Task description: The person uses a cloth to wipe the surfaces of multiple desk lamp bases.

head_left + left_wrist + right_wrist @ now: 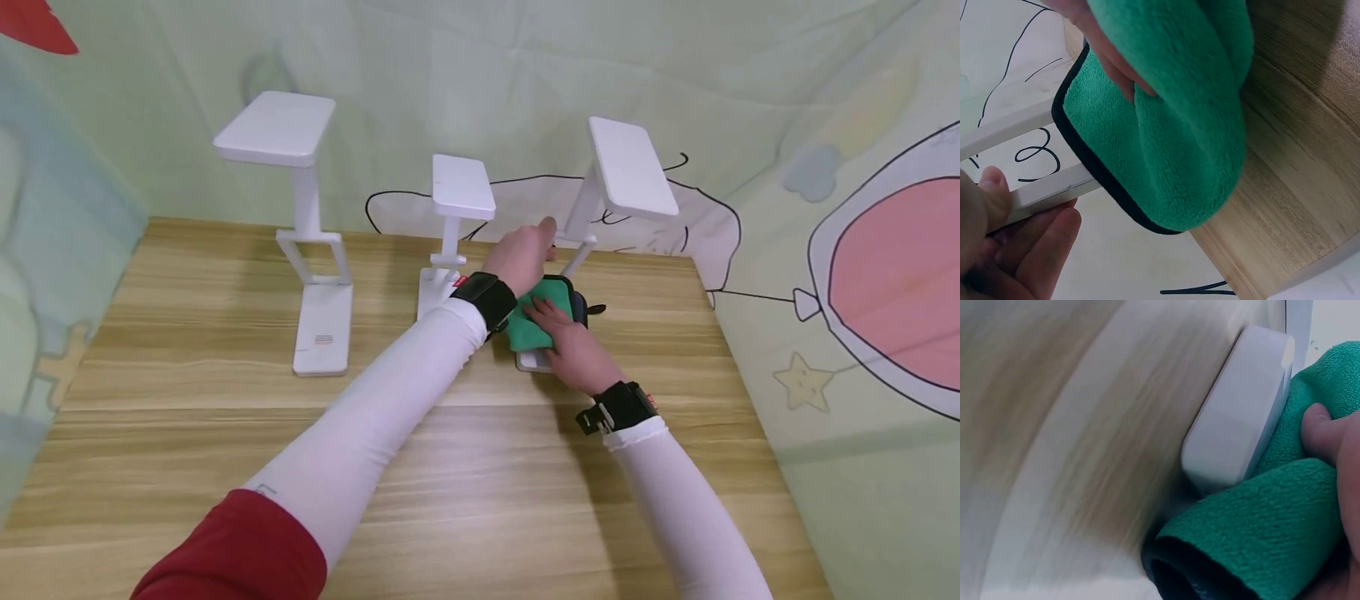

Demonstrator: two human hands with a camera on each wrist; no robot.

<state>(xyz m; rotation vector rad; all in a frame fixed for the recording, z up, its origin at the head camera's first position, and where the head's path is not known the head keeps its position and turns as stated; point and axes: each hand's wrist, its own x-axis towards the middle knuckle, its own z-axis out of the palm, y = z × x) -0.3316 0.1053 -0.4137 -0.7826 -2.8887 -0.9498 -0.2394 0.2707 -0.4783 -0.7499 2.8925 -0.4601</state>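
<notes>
A green cloth (pixel 534 323) with a dark edge lies over the base of the rightmost white folding stand (pixel 633 167). My right hand (pixel 581 354) holds the cloth against that base, its thumb (pixel 1319 428) pressing into the pile. Part of the white base (pixel 1235 412) shows beside the cloth in the right wrist view. Higher up, my left hand (pixel 521 257) grips a side bar (pixel 1054 190) of the same stand between thumb and fingers. The lower part of the cloth curls over in a fold close to the wooden table.
Two more white folding stands are on the wooden table (pixel 487 500): a shorter one (pixel 462 187) in the middle, partly behind my left arm, and a taller one (pixel 276 129) at left. A printed curtain (pixel 450 75) hangs right behind the table's back edge.
</notes>
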